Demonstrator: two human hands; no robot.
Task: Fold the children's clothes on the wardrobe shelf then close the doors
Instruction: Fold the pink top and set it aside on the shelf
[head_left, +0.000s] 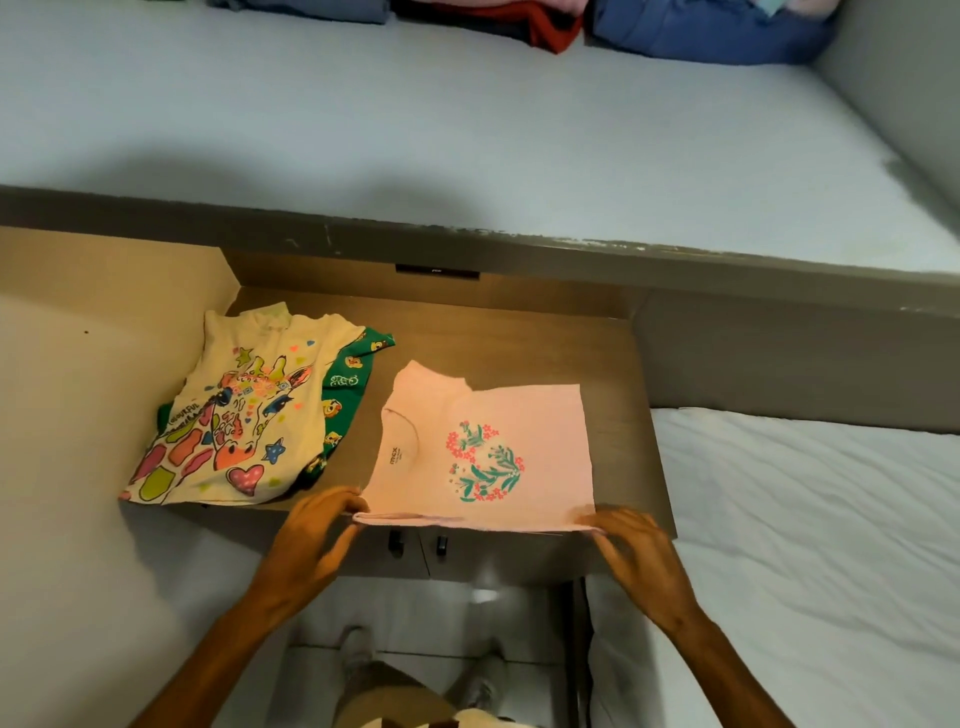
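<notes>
- Folding job runs on a brown wooden shelf (519, 338), with white bedding either side and a stack of folded clothes (701, 31) far back on the upper surface.
- Giraffe-print cream shirt (234, 415) lies rumpled at shelf left, on top of a green printed garment (345, 384); both look not yet folded.
- Pink floral top (483, 447) lies flat at shelf centre-right, near edge at the shelf front, just beside the giraffe shirt, not touching as far as I can tell.
- Judgement: thin knit, light, limp, no stiffness; it will sag and crease if lifted from one point, so take it at two corners or along an edge.
- Left hand (317, 535) pinches the near-left corner of the pink top, fingers curled on the hem.
- Right hand (634, 545) pinches the near-right corner likewise.
- Two small dark door knobs (418, 543) sit below the shelf front.
</notes>
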